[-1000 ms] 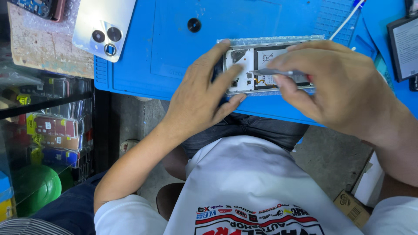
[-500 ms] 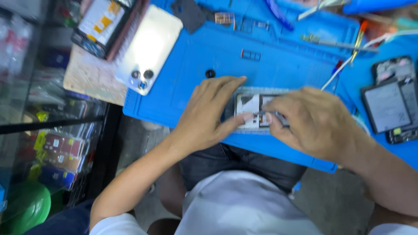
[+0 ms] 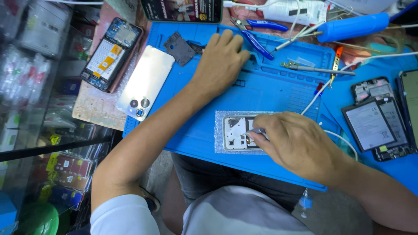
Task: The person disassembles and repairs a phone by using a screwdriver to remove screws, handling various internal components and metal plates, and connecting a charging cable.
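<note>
An opened phone [image 3: 235,132] with its back off lies on a pale cloth near the front edge of the blue work mat [image 3: 278,93]. My right hand [image 3: 300,146] rests over the phone's right half and pinches a thin metal tool [image 3: 254,132] whose tip touches the phone's inside. My left hand [image 3: 222,61] is stretched to the mat's far edge, fingers curled down into the small compartments there, between a dark cover plate [image 3: 179,47] and blue-handled pliers [image 3: 261,35]. Its fingertips are hidden.
A silver phone back [image 3: 146,85] and an opened phone with a battery [image 3: 109,54] lie at the left. More opened phones [image 3: 374,117] sit at the right. A screwdriver [image 3: 318,69], a blue cylinder [image 3: 352,27] and white cables lie at the back.
My left hand has left the opened phone and reached away to the mat's far edge. My right hand stays on the phone with the tool. The view has tilted up.
</note>
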